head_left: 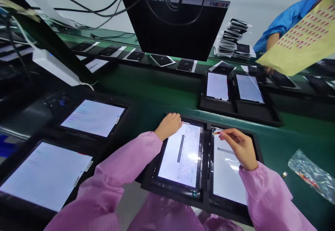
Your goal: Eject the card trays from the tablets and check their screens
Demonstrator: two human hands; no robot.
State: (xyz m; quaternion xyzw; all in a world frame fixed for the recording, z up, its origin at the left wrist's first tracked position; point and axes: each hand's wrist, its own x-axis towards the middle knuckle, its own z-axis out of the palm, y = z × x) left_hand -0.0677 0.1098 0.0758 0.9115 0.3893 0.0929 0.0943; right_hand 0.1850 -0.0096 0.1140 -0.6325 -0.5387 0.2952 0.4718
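Two tablets with lit white screens lie side by side in a black two-slot tray (206,196). My left hand (169,125) rests at the upper left corner of the left tablet (180,154), its fingers curled together; whatever they hold is hidden. Between thumb and forefinger, my right hand (242,147) pinches a small thin yellow-and-red piece (216,133). This piece is over the top left corner of the right tablet (226,178), whose screen is partly covered by my hand and sleeve. Each tablet shows a grey bar on its screen.
Larger lit tablets (49,175) lie in a black tray at left. Another tray (269,114) with two tablets sits behind. A monitor (180,28) hangs above. At right are a clear plastic bag (311,175) and a yellow sheet (300,42) near a co-worker's blue sleeve (285,18).
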